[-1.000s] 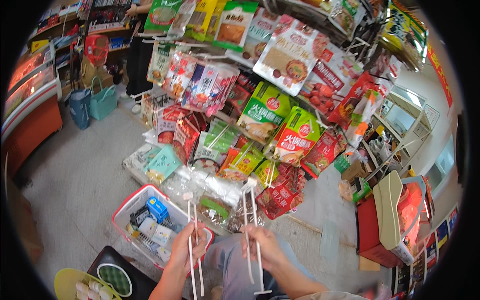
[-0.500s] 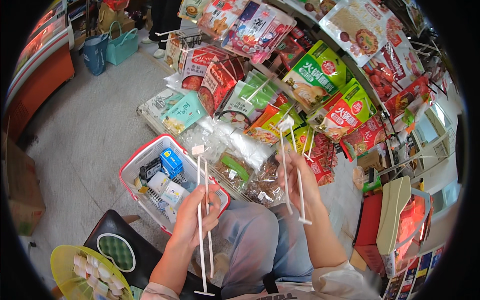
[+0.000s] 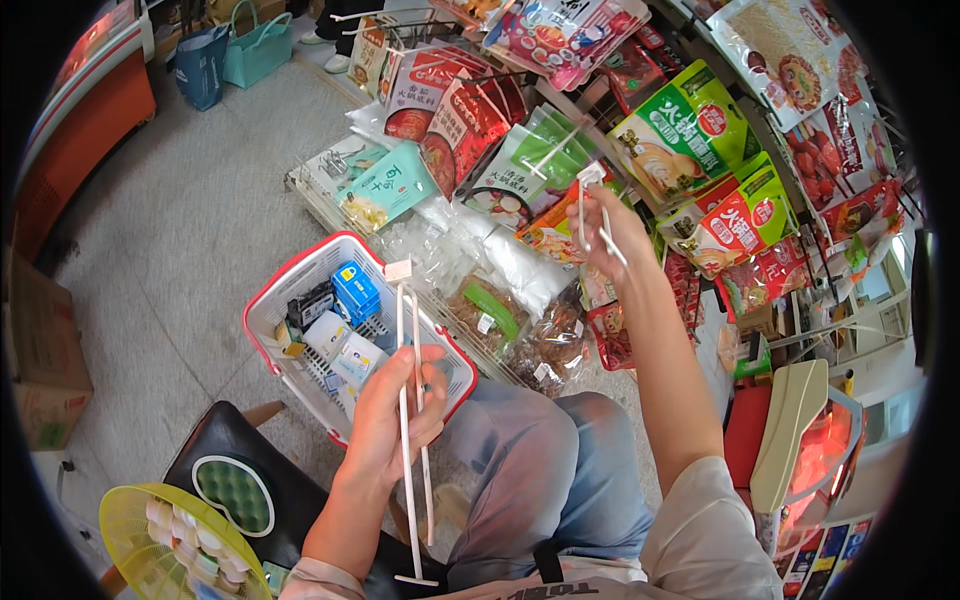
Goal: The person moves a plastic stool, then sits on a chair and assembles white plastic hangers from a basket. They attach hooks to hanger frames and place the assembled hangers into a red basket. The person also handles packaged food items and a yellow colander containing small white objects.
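Observation:
My left hand (image 3: 395,415), in front of my lap, is closed around a white two-pronged display hook (image 3: 409,500) with a small plate at its upper end. Farther out, my right hand (image 3: 612,232) grips a second white display hook (image 3: 590,174) and holds it up to the hanging rack of food pouches. An orange pouch (image 3: 548,232) hangs just left of that hand, and a green seasoning pouch (image 3: 680,135) is to its right. Beyond the hook are white-and-green soup base pouches (image 3: 508,180). My right fingers partly cover the hook's prongs.
A white basket with a red rim (image 3: 262,350) holds blue and white boxes beside my knees. Clear-wrapped packs (image 3: 550,345) lie on the low shelf. A black stool (image 3: 215,455) and a yellow basket (image 3: 112,530) stand at lower left. Turquoise bags (image 3: 258,55) sit at the back.
My right hand has moved up and away, taking its hook closer to the rack. My left hand keeps its hook in nearly the same place. The whole view has shifted slightly.

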Demonstrator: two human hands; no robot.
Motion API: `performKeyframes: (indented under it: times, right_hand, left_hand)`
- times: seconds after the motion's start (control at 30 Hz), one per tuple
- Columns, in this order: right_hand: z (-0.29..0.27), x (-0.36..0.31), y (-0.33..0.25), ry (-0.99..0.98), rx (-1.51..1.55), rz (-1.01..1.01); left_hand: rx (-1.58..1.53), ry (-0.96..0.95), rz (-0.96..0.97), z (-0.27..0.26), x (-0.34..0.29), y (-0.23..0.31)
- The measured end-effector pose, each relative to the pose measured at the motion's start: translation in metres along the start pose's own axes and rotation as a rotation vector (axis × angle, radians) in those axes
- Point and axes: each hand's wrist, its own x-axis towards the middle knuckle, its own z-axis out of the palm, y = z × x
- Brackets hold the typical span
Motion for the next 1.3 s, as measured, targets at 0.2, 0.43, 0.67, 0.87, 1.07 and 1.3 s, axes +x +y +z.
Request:
performKeyframes:
  times: [0.2,0.43,0.67,0.87,1.07,1.3]
  right_hand:
    - [0.009,0.065,0.002,0.075,0.024,-0.026]
    - [0.025,0.117,-0.011,0.223,-0.134,-0.06]
    - [0.009,0.149,-0.005,0.279,-0.191,-0.058]
    - [-0.01,0.153,0.006,0.333,-0.331,-0.056]
    - [-0.023,0.147,-0.013,0.257,-0.419,0.03]
    - [-0.028,0.141,-0.019,0.246,-0.538,-0.029]
  left_hand:
    - [-0.015,0.028,0.014,-0.005,0.003,0.004]
    - [-0.06,0.052,0.042,-0.011,0.005,0.01]
    - [-0.082,0.062,0.036,-0.018,0.008,0.013]
    - [-0.086,0.085,0.032,-0.021,0.009,0.013]
    - [-0.067,0.089,0.034,-0.021,0.01,0.012]
    - [-0.062,0.094,0.037,-0.023,0.011,0.012]
